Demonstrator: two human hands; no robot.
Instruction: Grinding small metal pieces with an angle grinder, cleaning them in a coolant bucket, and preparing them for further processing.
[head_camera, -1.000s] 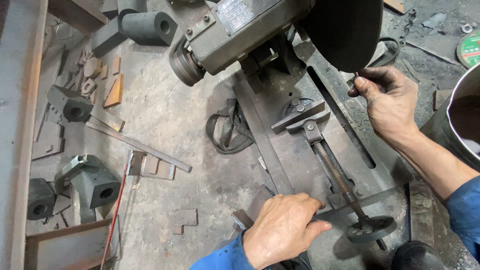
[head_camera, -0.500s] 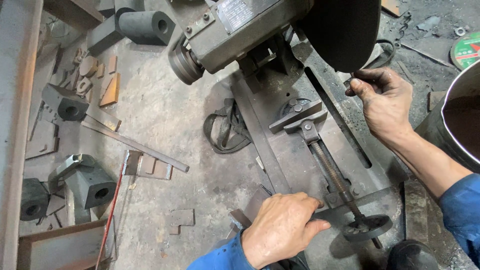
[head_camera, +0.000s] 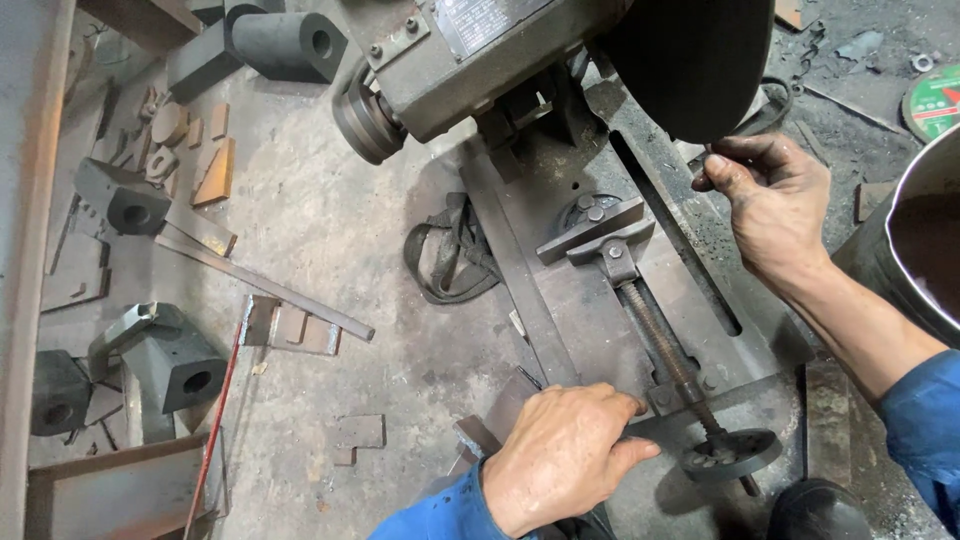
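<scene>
**Both hands at the cut-off saw**

We rest our left hand (head_camera: 565, 455) on the near edge of the saw base (head_camera: 700, 290), fingers curled loosely over a flat bar (head_camera: 520, 270) lying along the base, the thumb stretched toward the vise handwheel (head_camera: 732, 455). Our right hand (head_camera: 770, 205) sits just under the dark blade guard (head_camera: 690, 60), fingers pinched shut on a small dark lever (head_camera: 745, 125). The vise screw (head_camera: 665, 345) runs between our hands to the jaw (head_camera: 597, 232).

Long flat steel bar (head_camera: 520, 290) lying diagonal across saw base, near end under left hand (head_camera: 560, 455).
</scene>
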